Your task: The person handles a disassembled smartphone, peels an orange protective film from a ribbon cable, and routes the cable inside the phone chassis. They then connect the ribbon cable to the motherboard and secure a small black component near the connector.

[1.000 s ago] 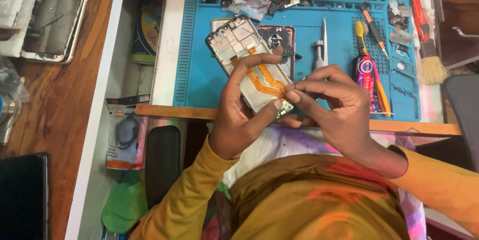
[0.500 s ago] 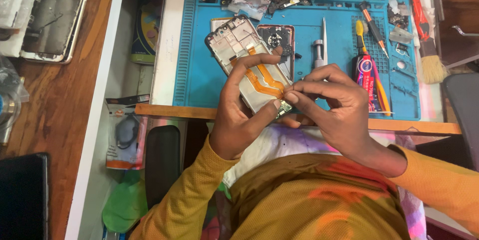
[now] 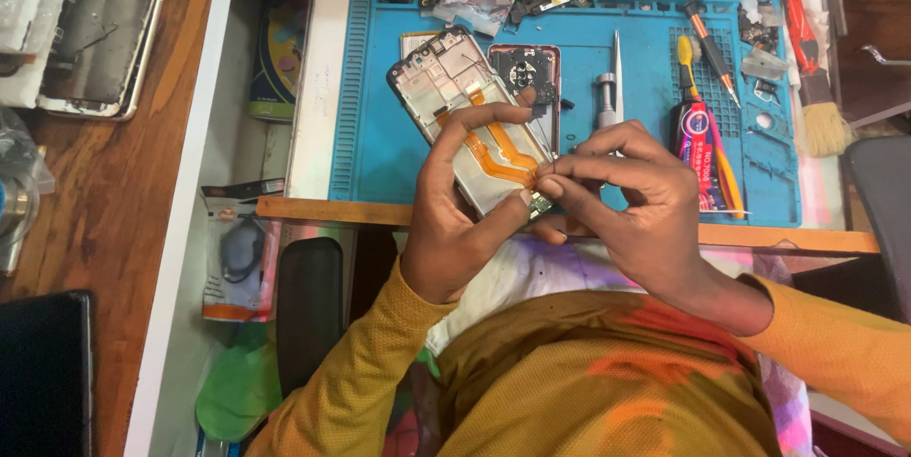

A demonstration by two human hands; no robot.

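Barely anything's shifted in the last second, just the right hand (image 3: 638, 199) nudging its pinched fingertips a touch along the bottom edge of the opened phone frame (image 3: 474, 125), which sits over the near edge of the blue repair mat (image 3: 380, 134). Left hand (image 3: 454, 220) is wrapped around the frame's lower end, thumb and fingers clamping its sides, orange flex cable (image 3: 503, 149) facing up. Right of the frame on the mat: metal tweezers (image 3: 615, 73), then a glue tube (image 3: 697, 139)

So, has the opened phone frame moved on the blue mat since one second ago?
No, hardly: the phone frame keeps its place in the left hand, its top corner beside the dark part on the blue mat. The right hand stays at its lower end.
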